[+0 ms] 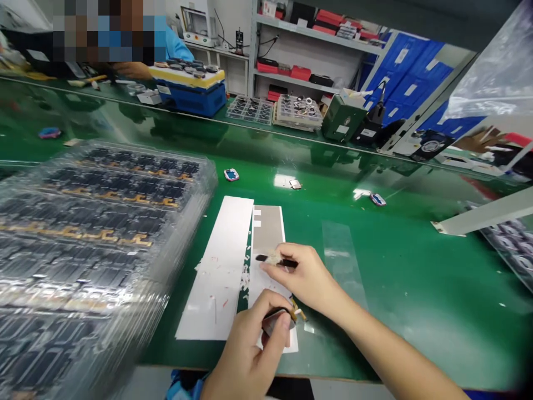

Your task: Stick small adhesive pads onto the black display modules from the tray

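Note:
My left hand (260,333) is closed around a small dark screen part (278,316), its fingers hiding much of it. A gold flex cable (298,311) sticks out from that part to the right. Just above, my right hand (306,272) pinches a short black tool (287,262) with a pale wrapping near its middle; its exact kind is unclear. Beneath both hands lies a sticker sheet (268,230), grey at the far end and white nearer me. A long white strip (219,266) rests to its left, dotted with small scraps. Peeled white bits (245,278) lie between the two.
Stacked clear trays (179,244) of dark screen parts with gold cables fill the left. A clear film (343,255) lies right of my hands. Small parts, including a pink-edged one (378,199), lie farther back. Across the bench, a person's hand (132,70) is near a blue box (191,94).

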Demonstrator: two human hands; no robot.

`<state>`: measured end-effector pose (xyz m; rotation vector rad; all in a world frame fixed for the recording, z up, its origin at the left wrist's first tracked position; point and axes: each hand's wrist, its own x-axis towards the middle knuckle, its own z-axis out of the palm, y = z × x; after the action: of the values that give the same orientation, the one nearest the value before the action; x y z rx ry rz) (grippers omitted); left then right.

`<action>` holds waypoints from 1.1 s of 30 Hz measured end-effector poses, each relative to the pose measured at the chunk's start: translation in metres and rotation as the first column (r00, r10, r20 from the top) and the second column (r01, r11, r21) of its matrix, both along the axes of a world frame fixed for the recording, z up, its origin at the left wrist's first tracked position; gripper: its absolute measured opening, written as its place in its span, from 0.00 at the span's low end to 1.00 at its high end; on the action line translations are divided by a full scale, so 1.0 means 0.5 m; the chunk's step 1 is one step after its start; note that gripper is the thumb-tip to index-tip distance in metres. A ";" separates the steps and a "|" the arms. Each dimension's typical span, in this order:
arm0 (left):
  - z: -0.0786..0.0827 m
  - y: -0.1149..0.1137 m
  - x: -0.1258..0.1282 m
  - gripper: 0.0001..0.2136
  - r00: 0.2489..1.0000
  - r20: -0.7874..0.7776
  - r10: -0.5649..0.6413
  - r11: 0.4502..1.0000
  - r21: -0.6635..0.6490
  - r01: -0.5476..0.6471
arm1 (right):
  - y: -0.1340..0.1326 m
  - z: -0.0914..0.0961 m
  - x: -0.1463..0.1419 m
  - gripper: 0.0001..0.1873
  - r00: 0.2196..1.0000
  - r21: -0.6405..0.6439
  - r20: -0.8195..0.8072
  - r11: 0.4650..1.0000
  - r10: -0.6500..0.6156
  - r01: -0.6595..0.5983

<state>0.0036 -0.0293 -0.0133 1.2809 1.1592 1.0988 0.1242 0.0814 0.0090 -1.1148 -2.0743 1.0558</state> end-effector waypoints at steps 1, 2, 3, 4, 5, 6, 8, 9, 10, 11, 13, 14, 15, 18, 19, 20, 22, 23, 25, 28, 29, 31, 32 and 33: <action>-0.002 0.000 -0.001 0.10 0.999 0.028 0.019 1.000 0.002 -0.020 | 0.007 -0.004 -0.006 0.13 1.000 0.011 0.003 1.000 -0.003 0.003; -0.005 0.001 -0.003 0.09 0.997 0.055 0.054 0.999 0.004 -0.054 | 0.010 -0.006 -0.009 0.11 1.000 0.019 0.002 1.000 -0.005 0.005; -0.009 0.002 -0.005 0.09 0.992 0.082 0.095 0.995 0.002 -0.096 | 0.010 -0.007 -0.008 0.09 1.000 0.029 -0.006 1.000 -0.006 0.006; -0.013 0.004 -0.008 0.09 0.986 0.105 0.133 0.991 -0.002 -0.133 | 0.007 -0.006 -0.003 0.07 1.000 0.036 -0.018 0.999 -0.010 0.010; -0.017 0.006 -0.010 0.08 0.979 0.119 0.165 0.986 -0.007 -0.166 | 0.000 -0.004 0.004 0.07 0.999 0.048 -0.031 0.999 -0.010 0.011; -0.021 0.008 -0.012 0.08 0.973 0.126 0.192 0.981 -0.007 -0.193 | -0.010 0.000 0.013 0.06 0.999 0.080 -0.051 0.997 -0.006 0.010; -0.025 0.012 -0.015 0.07 0.965 0.124 0.232 0.972 0.007 -0.235 | -0.032 0.007 0.030 0.05 0.996 0.203 -0.087 0.979 0.032 -0.014; -0.026 0.013 -0.015 0.07 0.962 0.117 0.247 0.968 0.016 -0.251 | -0.043 0.009 0.036 0.04 0.993 0.284 -0.099 0.958 0.062 -0.032; -0.027 0.014 -0.015 0.07 0.960 0.109 0.258 0.965 0.027 -0.262 | -0.052 0.009 0.040 0.06 0.991 0.361 -0.097 0.931 0.093 -0.052; -0.027 0.015 -0.015 0.06 0.959 0.102 0.265 0.962 0.035 -0.270 | -0.059 0.008 0.042 0.08 0.990 0.425 -0.084 0.902 0.117 -0.071; -0.027 0.015 -0.014 0.06 0.958 0.083 0.276 0.959 0.049 -0.281 | -0.066 0.001 0.040 0.10 0.991 0.501 -0.037 0.860 0.132 -0.096; -0.027 0.016 -0.014 0.06 0.957 0.072 0.282 0.957 0.056 -0.286 | -0.067 -0.002 0.038 0.10 0.991 0.524 -0.012 0.845 0.131 -0.106; -0.027 0.016 -0.014 0.06 0.955 0.063 0.290 0.954 0.064 -0.294 | -0.066 -0.005 0.037 0.11 0.992 0.536 0.011 0.836 0.127 -0.113; -0.027 0.016 -0.015 0.06 0.948 0.028 0.318 0.944 0.079 -0.319 | -0.064 -0.009 0.035 0.10 0.991 0.538 0.041 0.833 0.124 -0.126; -0.027 0.016 -0.015 0.05 0.947 0.014 0.322 0.943 0.081 -0.322 | -0.064 -0.009 0.035 0.10 0.991 0.533 0.045 0.836 0.126 -0.130; -0.027 0.016 -0.015 0.05 0.946 0.001 0.323 0.943 0.085 -0.322 | -0.065 -0.009 0.035 0.10 0.991 0.534 0.050 0.835 0.125 -0.133; -0.026 0.015 -0.015 0.05 0.948 -0.022 0.319 0.944 0.093 -0.316 | -0.071 -0.011 0.034 0.09 0.993 0.558 0.062 0.821 0.101 -0.118; -0.025 0.015 -0.014 0.05 0.949 -0.030 0.314 0.946 0.094 -0.310 | -0.074 -0.012 0.032 0.09 0.995 0.581 0.066 0.808 0.076 -0.100; -0.024 0.013 -0.012 0.05 0.954 -0.024 0.299 0.952 0.076 -0.297 | -0.080 -0.014 0.030 0.08 0.999 0.619 0.048 0.784 0.012 -0.039; -0.020 0.008 -0.009 0.06 0.947 0.066 0.314 0.949 -0.010 -0.314 | -0.076 -0.014 0.030 0.06 0.998 0.462 -0.043 0.885 -0.050 0.065; -0.019 0.006 -0.008 0.06 0.940 0.105 0.326 0.946 -0.042 -0.323 | -0.071 -0.013 0.032 0.07 0.997 0.332 -0.065 0.941 -0.050 0.069; -0.017 0.002 -0.007 0.08 0.927 0.173 0.332 0.943 -0.083 -0.322 | -0.059 -0.012 0.035 0.08 0.996 0.048 -0.091 0.998 -0.021 0.026; -0.016 0.001 -0.006 0.09 0.924 0.201 0.325 0.945 -0.097 -0.311 | -0.052 -0.013 0.036 0.08 0.995 -0.064 -0.104 0.998 -0.007 0.001; -0.015 0.000 -0.006 0.10 0.921 0.228 0.317 0.948 -0.113 -0.299 | -0.047 -0.013 0.036 0.06 0.992 -0.153 -0.124 0.988 -0.007 -0.013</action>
<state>0.0005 -0.0292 -0.0209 0.8919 1.2274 1.3868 0.1422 0.0580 0.0023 -1.0898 -1.9240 1.2719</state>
